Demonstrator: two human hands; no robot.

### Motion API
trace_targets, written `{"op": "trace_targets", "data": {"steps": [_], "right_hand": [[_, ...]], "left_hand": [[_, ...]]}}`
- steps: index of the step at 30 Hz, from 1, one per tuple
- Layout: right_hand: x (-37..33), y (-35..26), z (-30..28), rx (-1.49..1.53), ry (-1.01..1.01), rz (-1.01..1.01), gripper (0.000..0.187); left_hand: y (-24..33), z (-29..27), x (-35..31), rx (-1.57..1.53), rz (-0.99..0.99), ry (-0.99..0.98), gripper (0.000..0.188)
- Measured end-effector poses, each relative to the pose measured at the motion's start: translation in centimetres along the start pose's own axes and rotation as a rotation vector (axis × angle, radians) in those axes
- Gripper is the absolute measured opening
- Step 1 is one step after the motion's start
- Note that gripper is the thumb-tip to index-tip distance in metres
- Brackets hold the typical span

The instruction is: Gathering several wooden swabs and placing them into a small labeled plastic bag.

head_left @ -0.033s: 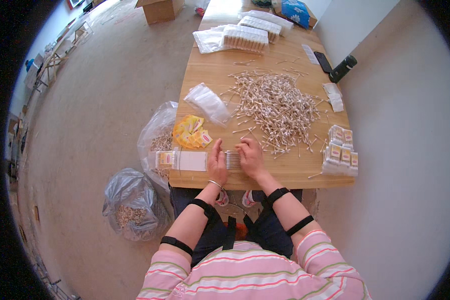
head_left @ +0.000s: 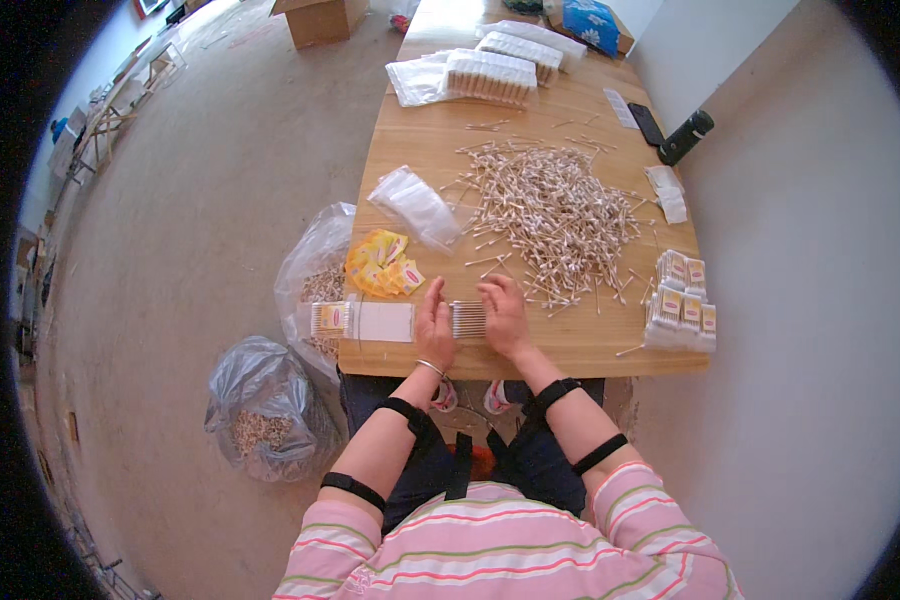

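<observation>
A neat row of cotton swabs (head_left: 468,320) lies side by side on the wooden table near its front edge. My left hand (head_left: 435,325) stands on its edge against the row's left side, fingers stretched out. At the row's right side is my right hand (head_left: 506,314), its fingers loosely bent and apart. Left of my left hand lies a white card (head_left: 386,322), with a clear packet of swabs (head_left: 331,319) beside it. Yellow printed labels (head_left: 378,262) are heaped just beyond the card. A large loose pile of cotton swabs (head_left: 555,215) spreads farther out.
Clear plastic sleeves (head_left: 417,208) lie beyond the labels. Filled packs (head_left: 682,305) are stacked at the right edge. Bundled packs (head_left: 490,78), a phone (head_left: 646,124) and a dark bottle (head_left: 686,137) sit farther back. Bags of swabs (head_left: 270,410) stand on the floor at left.
My right hand has shifted slightly right, its fingers drawing back from the row's far end so more of the swabs shows. My left hand stays put.
</observation>
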State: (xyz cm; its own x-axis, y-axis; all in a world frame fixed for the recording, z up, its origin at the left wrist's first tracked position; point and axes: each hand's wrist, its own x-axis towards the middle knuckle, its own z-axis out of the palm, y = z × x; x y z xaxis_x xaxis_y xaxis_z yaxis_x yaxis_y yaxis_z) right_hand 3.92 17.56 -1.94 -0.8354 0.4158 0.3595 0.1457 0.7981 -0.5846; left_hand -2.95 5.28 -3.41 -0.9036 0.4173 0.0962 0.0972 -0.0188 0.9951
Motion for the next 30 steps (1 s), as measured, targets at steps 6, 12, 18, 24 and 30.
{"op": "trace_targets", "data": {"steps": [6, 12, 18, 24, 30], "right_hand": [[-1.4, -0.4, 1.0, 0.356, 0.209, 0.204, 0.034], [-1.2, -2.6, 1.8, 0.547, 0.094, 0.278, 0.041], [-2.9, -1.2, 1.1, 0.180, 0.022, 0.103, 0.058], [-3.8, -3.6, -0.8, -0.368, -0.380, -0.045, 0.081], [-3.8, -3.9, -0.7, -0.406, -0.404, -0.046, 0.091]], "left_hand": [[0.0, 0.1, 0.1, -0.049, 0.020, -0.018, 0.040], [0.1, 0.0, 0.1, -0.041, -0.018, -0.070, 0.040], [-0.9, 0.1, 0.4, -0.206, -0.065, -0.051, 0.041], [-0.5, -0.3, 0.2, -0.125, -0.065, -0.142, 0.044], [-0.7, -0.7, 0.3, -0.060, -0.043, -0.165, 0.047]]}}
